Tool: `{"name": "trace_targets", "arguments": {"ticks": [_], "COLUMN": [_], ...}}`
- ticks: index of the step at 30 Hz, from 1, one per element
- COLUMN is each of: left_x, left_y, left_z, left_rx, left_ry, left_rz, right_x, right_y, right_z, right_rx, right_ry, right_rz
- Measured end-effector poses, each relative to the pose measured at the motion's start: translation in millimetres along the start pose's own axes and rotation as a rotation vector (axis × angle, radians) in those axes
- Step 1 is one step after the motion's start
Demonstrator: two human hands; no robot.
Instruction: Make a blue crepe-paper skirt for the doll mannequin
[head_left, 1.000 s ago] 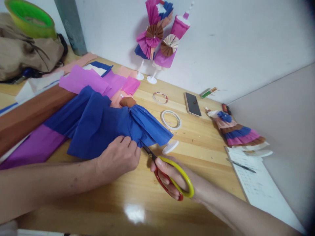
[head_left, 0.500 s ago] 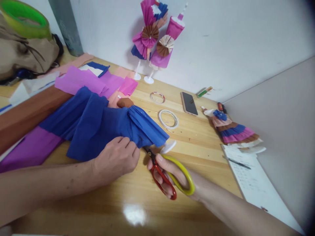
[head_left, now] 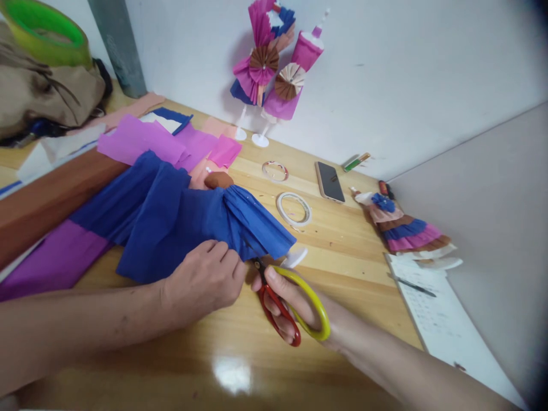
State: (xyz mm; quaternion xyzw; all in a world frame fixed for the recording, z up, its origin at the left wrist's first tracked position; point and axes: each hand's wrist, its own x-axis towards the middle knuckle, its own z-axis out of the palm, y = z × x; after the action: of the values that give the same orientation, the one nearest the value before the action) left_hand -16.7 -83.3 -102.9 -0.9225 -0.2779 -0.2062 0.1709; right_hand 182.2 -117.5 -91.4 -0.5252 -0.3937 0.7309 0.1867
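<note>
My left hand (head_left: pixel 209 274) is closed on the lower edge of a long piece of blue crepe paper (head_left: pixel 171 222). Gathered blue folds at the paper's right end wrap a small doll form with a brown top (head_left: pixel 219 180), lying on its side; its white round base (head_left: pixel 295 258) shows beyond the folds. In my right hand (head_left: pixel 286 294) is a pair of scissors (head_left: pixel 295 308) with one red and one yellow handle, fingers through the loops. The dark blades reach into the blue paper beside my left fist, their tips partly hidden by it.
Purple (head_left: pixel 141 140), brown (head_left: pixel 55 194) and pink paper pieces lie at the left. Two tape rolls (head_left: pixel 294 209) and a phone (head_left: pixel 329 181) are on the table. Dressed paper figures (head_left: pixel 263 74) stand by the wall; another (head_left: pixel 406 225) lies right, near a notebook (head_left: pixel 440 308) and pen.
My right hand has moved the scissors slightly left and further up into the blue paper, and the blades now show against it. My left hand keeps its hold.
</note>
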Motion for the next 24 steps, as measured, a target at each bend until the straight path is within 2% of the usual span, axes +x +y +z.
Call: {"name": "trace_targets", "arguments": {"ticks": [11, 18, 24], "left_x": [-3, -7, -6], "left_y": [-2, -1, 0], "left_z": [-0.8, 1.1, -0.1], "left_rx": [0.001, -0.005, -0.02], "left_ry": [-0.049, -0.064, -0.106], "left_rz": [-0.007, -0.003, -0.072], "right_x": [2, -11, -21], "right_y": [8, -5, 0], "right_z": [-1, 1, -8], "right_rx": [-0.049, 0.008, -0.001], "right_ry": [-0.029, 0.035, -0.066], "right_rz": [-0.085, 0.101, 0.199]}}
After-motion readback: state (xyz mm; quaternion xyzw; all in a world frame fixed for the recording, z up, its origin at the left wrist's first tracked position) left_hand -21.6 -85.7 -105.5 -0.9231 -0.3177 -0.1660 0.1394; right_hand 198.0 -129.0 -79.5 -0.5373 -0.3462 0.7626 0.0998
